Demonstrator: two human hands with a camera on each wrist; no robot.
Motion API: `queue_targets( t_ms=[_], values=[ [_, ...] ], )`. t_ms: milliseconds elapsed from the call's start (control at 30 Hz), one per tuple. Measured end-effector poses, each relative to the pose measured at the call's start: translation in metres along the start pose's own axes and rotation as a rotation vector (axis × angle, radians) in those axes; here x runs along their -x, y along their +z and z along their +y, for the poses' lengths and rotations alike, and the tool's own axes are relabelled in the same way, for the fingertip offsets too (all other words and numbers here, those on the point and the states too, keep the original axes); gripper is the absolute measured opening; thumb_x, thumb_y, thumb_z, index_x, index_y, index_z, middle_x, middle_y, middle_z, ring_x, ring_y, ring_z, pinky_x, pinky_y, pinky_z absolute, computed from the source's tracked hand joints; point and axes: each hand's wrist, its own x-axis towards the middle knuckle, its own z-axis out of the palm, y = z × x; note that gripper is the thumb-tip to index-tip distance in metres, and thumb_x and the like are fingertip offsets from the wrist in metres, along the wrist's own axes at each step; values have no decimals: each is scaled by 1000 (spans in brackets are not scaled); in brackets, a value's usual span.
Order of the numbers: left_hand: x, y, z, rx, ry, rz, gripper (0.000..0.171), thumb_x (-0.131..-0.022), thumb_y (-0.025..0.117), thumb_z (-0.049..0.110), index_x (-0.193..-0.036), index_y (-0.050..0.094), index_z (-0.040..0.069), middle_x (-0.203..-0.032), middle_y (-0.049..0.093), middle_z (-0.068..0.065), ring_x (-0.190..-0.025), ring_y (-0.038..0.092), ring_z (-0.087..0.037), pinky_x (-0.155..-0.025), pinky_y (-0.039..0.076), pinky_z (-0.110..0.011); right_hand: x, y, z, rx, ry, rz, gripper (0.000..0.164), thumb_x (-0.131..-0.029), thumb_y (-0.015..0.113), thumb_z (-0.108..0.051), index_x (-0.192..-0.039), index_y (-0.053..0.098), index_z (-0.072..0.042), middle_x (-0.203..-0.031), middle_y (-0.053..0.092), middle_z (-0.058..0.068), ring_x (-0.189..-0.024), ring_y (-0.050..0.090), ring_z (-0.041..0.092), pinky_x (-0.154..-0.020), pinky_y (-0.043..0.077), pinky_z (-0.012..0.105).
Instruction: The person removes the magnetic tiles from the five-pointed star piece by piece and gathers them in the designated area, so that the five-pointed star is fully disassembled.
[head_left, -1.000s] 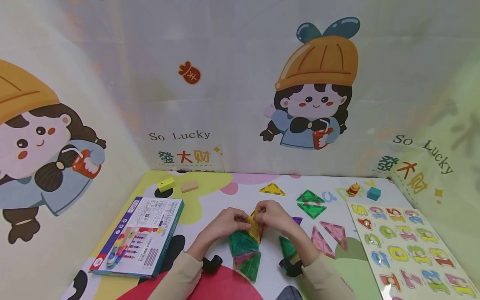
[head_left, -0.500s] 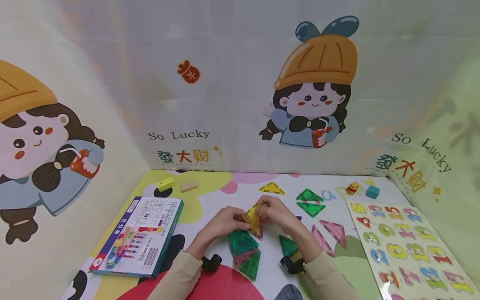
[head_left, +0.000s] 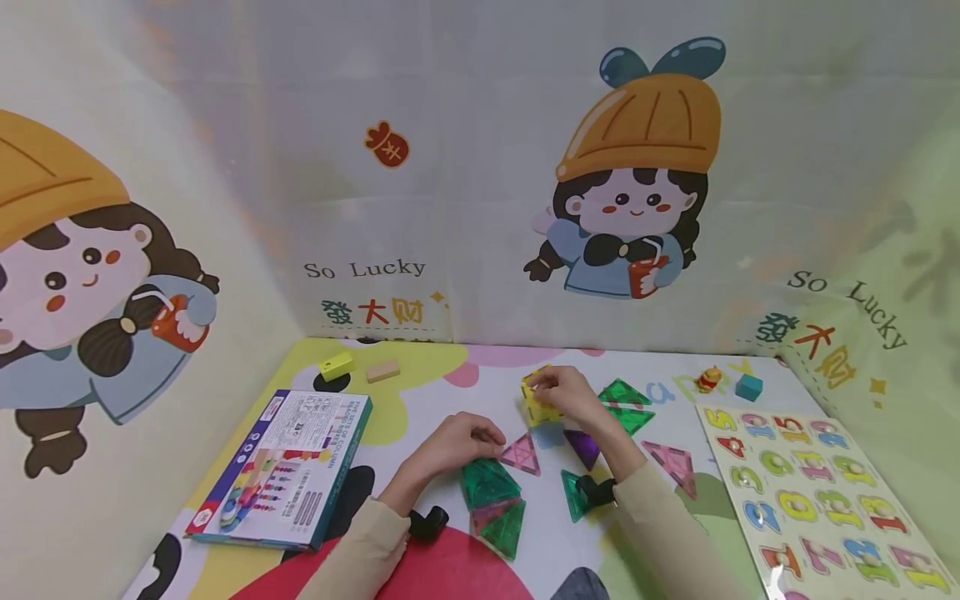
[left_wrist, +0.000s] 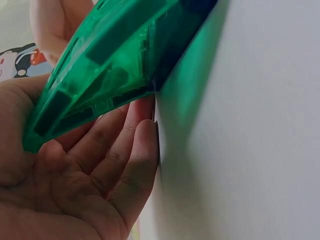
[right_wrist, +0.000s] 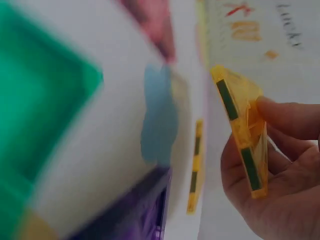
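Observation:
My right hand [head_left: 570,396] pinches a yellow triangular magnetic tile [right_wrist: 241,132] between thumb and fingers. It hangs just above the table near a second yellow tile [right_wrist: 195,167] lying flat. My left hand [head_left: 456,446] rests with loosely bent fingers beside a raised green tile piece [head_left: 487,482]; its palm and fingertips [left_wrist: 144,137] show nothing gripped, the fingertips at the tabletop. A pink triangle tile [head_left: 522,456] lies just right of that hand. A pink-and-green tile group [head_left: 501,527] adjoins the green piece on the near side. Under my right forearm lies a purple tile [head_left: 582,448].
A green triangle [head_left: 574,497], a pink triangle [head_left: 672,467] and two green tiles [head_left: 627,405] lie on the right. A boxed toy [head_left: 281,467] is at left, a number puzzle board [head_left: 817,492] at right. Small blocks [head_left: 337,366] and a figurine [head_left: 708,379] stand behind.
Both hands were on the yellow tile together. The left has let go and stays near the green piece; the right has carried the tile away toward the back, over the other yellow tile.

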Motion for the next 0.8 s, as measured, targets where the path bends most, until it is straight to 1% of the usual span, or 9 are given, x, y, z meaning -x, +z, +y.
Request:
queue_targets(
  t_ms=[33, 133, 267, 400, 500, 567, 667, 733, 800],
  values=[
    [0, 0, 0, -1, -3, 1, 14, -89, 73, 22, -99, 77, 13, -88, 75, 5, -82, 62, -6, -80, 49, -29, -5, 0, 0, 33, -8, 3, 18, -90, 64, -5, -106, 73, -3, -99, 67, 13, -80, 55, 19, -67, 46, 26],
    [1, 0, -1, -2, -1, 2, 14, -89, 73, 22, -99, 77, 13, -88, 75, 5, -82, 61, -6, -79, 49, -28, -17, 2, 3, 108, -4, 9, 13, -90, 67, -7, -99, 73, -2, -105, 71, 13, -86, 59, 19, -73, 50, 27],
    [1, -2, 0, 1, 0, 0, 13, -89, 73, 21, -98, 77, 13, -89, 76, 5, -83, 61, -6, -80, 49, -28, -24, 6, 7, 197, 11, 23, 17, -90, 66, -10, -103, 74, -3, -111, 71, 14, -91, 60, 23, -80, 55, 32],
    [1, -1, 1, 1, 1, -3, 13, -90, 72, 22, -99, 77, 13, -91, 75, 4, -86, 61, -8, -82, 49, -30, -19, 3, 6, 246, -13, 68, 22, -91, 64, -12, -110, 73, -4, -112, 70, 14, -96, 61, 26, -85, 56, 39],
    [1, -2, 1, -31, 0, 0, 15, -90, 72, 25, -98, 77, 14, -91, 75, 5, -87, 61, -9, -83, 49, -32, -10, 0, 3, 264, -69, 60, 21, -92, 64, -11, -108, 73, -4, -107, 71, 13, -93, 61, 25, -83, 56, 38],
    [3, -3, 1, -62, -22, -3, 15, -89, 73, 28, -97, 77, 17, -91, 73, 6, -87, 60, -10, -82, 49, -33, -1, -1, 1, 275, -94, 23, 20, -91, 65, -10, -107, 73, -4, -101, 71, 10, -88, 60, 22, -79, 54, 35],
    [5, -6, 3, -115, -79, -10, 16, -88, 73, 34, -95, 76, 20, -90, 70, 7, -89, 58, -13, -80, 49, -34, 17, 2, -2, 299, -120, -67, 20, -89, 68, -9, -108, 73, -4, -89, 68, 6, -79, 56, 18, -70, 50, 30],
    [7, -7, 4, -135, -115, -16, 17, -87, 73, 37, -95, 75, 22, -91, 68, 6, -91, 57, -14, -79, 48, -36, 29, 7, -4, 319, -118, -141, 26, -87, 71, -9, -113, 72, -5, -87, 65, 3, -78, 54, 17, -69, 49, 29],
    [7, -7, 5, -147, -135, -21, 18, -87, 72, 38, -95, 75, 22, -93, 68, 5, -93, 56, -15, -79, 48, -37, 38, 14, -4, 340, -124, -215, 34, -85, 75, -9, -118, 70, -5, -86, 64, 4, -78, 54, 18, -67, 48, 29]
  ],
)
